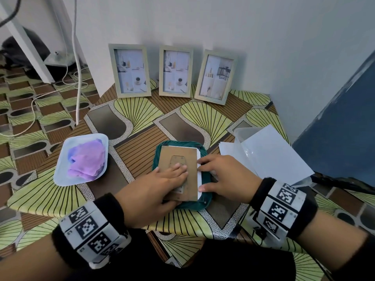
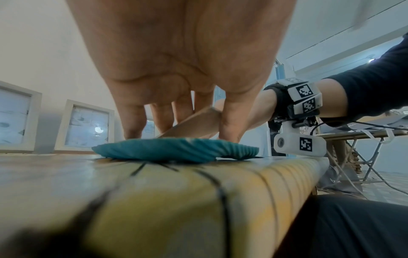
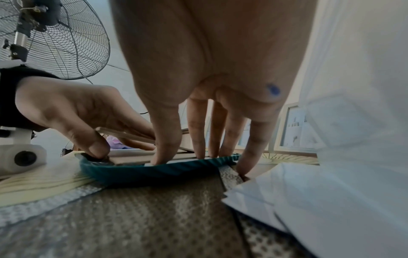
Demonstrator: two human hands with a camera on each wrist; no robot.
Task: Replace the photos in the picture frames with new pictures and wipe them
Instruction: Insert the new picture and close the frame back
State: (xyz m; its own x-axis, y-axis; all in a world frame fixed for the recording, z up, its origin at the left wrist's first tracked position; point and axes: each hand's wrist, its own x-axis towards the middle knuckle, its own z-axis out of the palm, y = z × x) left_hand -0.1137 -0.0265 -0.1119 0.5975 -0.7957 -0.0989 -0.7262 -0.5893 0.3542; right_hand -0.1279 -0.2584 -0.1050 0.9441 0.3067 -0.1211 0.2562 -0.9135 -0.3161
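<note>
Wristbands with black-and-white tags nearest the lens, one on each forearm. Farther left on the patterned tabletop (image 1: 129, 110), white tray (image 1: 60, 175) holding a crumpled purple cloth (image 1: 87, 159). Centre, green ribbed tray (image 1: 205, 197) holding a face-down picture frame, brown backing board (image 1: 182, 157) on top, tilted up at one edge in the left wrist view. Left hand (image 1: 160, 183) laid over the board, fingers straight along its top, thumb hooked down at the near edge beside the tray rim, gripping the board. White photo sheet (image 1: 199, 159) showing along the board's right edge. Right hand (image 1: 225, 175) loosely spread, fingertips (image 3: 163, 157) pressing down on that white strip, nothing grasped. Behind, three pale upright frames (image 1: 176, 72) leaning against the wall, pictures facing out. Far right, stack of white sheets (image 1: 269, 157) just beside the green tray, partly blocking the right wrist view.
</note>
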